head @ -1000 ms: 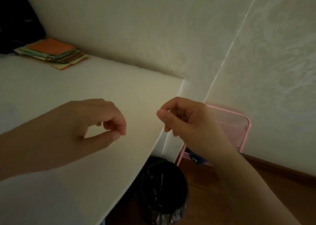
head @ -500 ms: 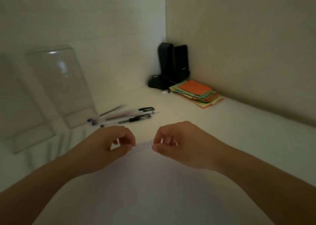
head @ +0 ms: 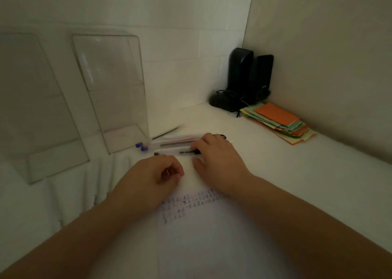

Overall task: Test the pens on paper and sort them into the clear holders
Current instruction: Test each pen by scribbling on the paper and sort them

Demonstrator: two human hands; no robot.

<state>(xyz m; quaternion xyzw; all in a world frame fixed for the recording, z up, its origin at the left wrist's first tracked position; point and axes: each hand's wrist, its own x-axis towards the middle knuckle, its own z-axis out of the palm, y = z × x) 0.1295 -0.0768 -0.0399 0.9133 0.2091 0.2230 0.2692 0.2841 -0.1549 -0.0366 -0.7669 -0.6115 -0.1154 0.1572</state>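
Observation:
Several pens (head: 169, 144) lie in a loose row on the white table, two of them with blue caps (head: 141, 147). My right hand (head: 218, 160) lies over the right end of the row. Its fingertips touch a clear pen with a black grip (head: 186, 152), and the thumb stays apart below it. My left hand (head: 157, 175) rests on the table with its fingers curled to the thumb and holds nothing that I can see. A white sheet with small scribbles (head: 191, 203) lies under my wrists. Two clear holders (head: 110, 88) (head: 31, 109) stand at the left.
Two black speakers (head: 248, 77) stand in the far corner with a cable beside them. A stack of coloured paper (head: 280, 122) with an orange sheet on top lies along the right wall. Walls close the table at the back and right.
The view swung left from the table's right edge to the pens and holders. My hands, held close together before, parted; the right one reached forward onto the pens.

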